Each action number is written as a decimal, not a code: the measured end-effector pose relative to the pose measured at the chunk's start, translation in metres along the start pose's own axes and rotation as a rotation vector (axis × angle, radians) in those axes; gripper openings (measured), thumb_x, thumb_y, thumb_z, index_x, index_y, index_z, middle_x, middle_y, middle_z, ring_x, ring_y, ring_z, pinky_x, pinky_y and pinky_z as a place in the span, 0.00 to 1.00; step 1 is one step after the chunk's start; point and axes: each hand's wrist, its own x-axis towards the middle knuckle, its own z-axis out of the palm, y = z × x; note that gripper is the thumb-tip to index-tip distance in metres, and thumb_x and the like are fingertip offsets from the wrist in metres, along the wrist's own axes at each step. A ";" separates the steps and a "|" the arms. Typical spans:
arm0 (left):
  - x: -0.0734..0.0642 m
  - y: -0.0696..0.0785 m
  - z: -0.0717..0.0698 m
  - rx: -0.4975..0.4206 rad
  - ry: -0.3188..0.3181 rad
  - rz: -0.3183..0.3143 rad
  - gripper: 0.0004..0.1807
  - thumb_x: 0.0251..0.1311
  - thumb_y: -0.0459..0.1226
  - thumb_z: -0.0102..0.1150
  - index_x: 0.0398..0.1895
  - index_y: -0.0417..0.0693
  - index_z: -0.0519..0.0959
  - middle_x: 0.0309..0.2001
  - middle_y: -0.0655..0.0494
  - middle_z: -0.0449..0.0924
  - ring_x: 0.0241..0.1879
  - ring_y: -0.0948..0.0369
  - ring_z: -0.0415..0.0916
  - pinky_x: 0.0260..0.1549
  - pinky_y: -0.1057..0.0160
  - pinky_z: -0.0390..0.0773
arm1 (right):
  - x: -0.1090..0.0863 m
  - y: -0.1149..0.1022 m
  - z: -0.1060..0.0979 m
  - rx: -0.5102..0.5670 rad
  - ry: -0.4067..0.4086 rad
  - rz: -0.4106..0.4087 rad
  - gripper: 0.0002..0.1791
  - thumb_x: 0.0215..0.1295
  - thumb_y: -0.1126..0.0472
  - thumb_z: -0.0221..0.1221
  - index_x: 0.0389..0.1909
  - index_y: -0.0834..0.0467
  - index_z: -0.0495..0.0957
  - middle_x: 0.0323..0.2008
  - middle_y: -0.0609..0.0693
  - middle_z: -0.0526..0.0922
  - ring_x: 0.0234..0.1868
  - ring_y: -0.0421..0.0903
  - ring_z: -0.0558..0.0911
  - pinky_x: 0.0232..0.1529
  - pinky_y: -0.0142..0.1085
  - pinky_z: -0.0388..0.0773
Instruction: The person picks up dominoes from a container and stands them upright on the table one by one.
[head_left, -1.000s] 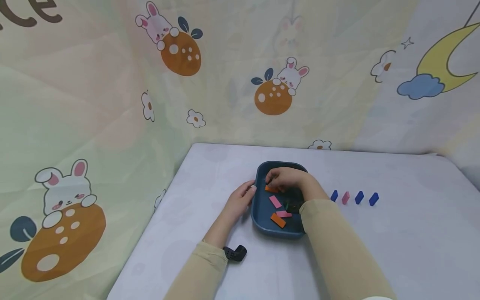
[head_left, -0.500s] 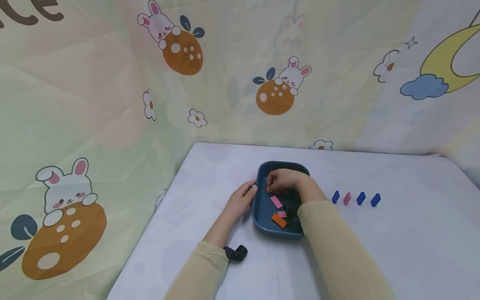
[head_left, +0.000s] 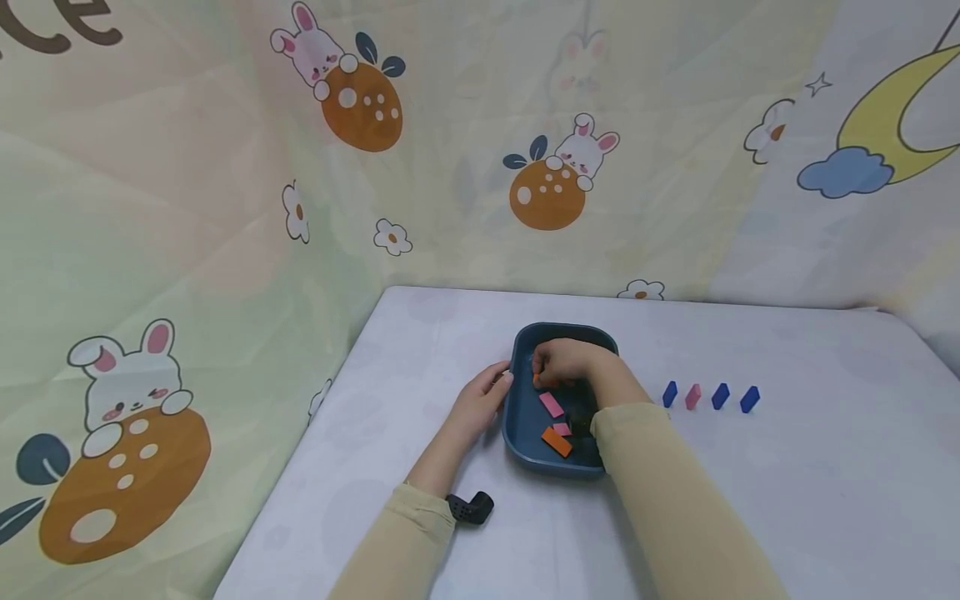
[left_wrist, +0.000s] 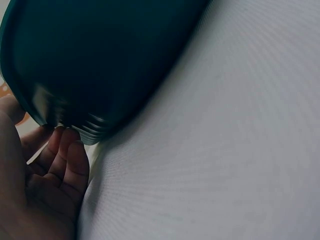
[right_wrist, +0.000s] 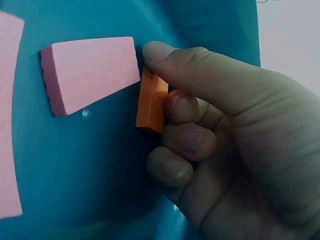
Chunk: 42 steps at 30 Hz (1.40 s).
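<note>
My right hand point(head_left: 573, 360) reaches into the dark blue tray point(head_left: 525, 421) near its far end. Thumb and fingers pinch a small orange block point(right_wrist: 151, 102) on its edge, as the right wrist view shows. Just beside it lies a pink block point(right_wrist: 95, 75), tapered, with a rough end. Nearer the front of the tray are a flat orange block point(head_left: 557, 442) and another pink block point(head_left: 561, 428), partly covered by the right wrist. My left hand point(head_left: 477, 402) holds the tray's left side, thumb at the rim and curved fingers against the outer wall.
Right of the tray, a row stands upright on the white table point(head_left: 825, 483): a blue block point(head_left: 670, 394), a pink block point(head_left: 693, 396) and two more blue ones. A printed cloth point(head_left: 450, 150) hangs behind. A black wrist camera point(head_left: 471, 507) sits on the left wrist.
The orange block lay flat under the right hand a second ago; now it is pinched on edge. The right hand has shifted slightly nearer. The left hand and tray stay put.
</note>
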 end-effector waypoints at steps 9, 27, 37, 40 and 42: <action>0.001 -0.002 0.000 0.006 -0.001 0.000 0.28 0.67 0.63 0.48 0.67 0.69 0.71 0.47 0.60 0.81 0.40 0.59 0.77 0.41 0.60 0.77 | 0.000 -0.001 0.001 -0.014 0.001 -0.002 0.07 0.63 0.56 0.65 0.38 0.53 0.78 0.30 0.50 0.79 0.33 0.48 0.76 0.33 0.37 0.74; 0.001 -0.001 0.000 -0.016 0.000 0.021 0.26 0.68 0.62 0.48 0.66 0.68 0.72 0.45 0.59 0.81 0.39 0.59 0.77 0.40 0.61 0.77 | -0.005 0.005 -0.013 -0.010 0.093 -0.055 0.07 0.65 0.54 0.59 0.39 0.52 0.77 0.31 0.50 0.81 0.38 0.49 0.78 0.40 0.40 0.74; 0.001 -0.002 0.002 -0.016 0.005 -0.002 0.27 0.67 0.63 0.48 0.65 0.70 0.72 0.46 0.60 0.81 0.40 0.60 0.77 0.41 0.62 0.78 | -0.021 0.002 -0.027 0.033 0.185 -0.115 0.10 0.67 0.54 0.57 0.46 0.51 0.73 0.35 0.48 0.84 0.42 0.49 0.78 0.50 0.45 0.75; 0.002 -0.002 0.002 -0.018 0.014 0.005 0.26 0.67 0.62 0.48 0.65 0.69 0.73 0.46 0.59 0.80 0.39 0.59 0.77 0.41 0.61 0.78 | -0.030 0.003 -0.032 0.044 0.204 -0.139 0.10 0.68 0.55 0.56 0.46 0.51 0.72 0.35 0.48 0.85 0.42 0.49 0.79 0.51 0.46 0.74; 0.002 -0.003 0.003 -0.018 0.018 0.013 0.26 0.68 0.61 0.49 0.65 0.68 0.73 0.46 0.59 0.80 0.39 0.59 0.77 0.40 0.61 0.78 | -0.037 0.005 -0.035 0.068 0.214 -0.161 0.09 0.69 0.55 0.56 0.47 0.51 0.71 0.35 0.49 0.85 0.42 0.50 0.79 0.49 0.46 0.74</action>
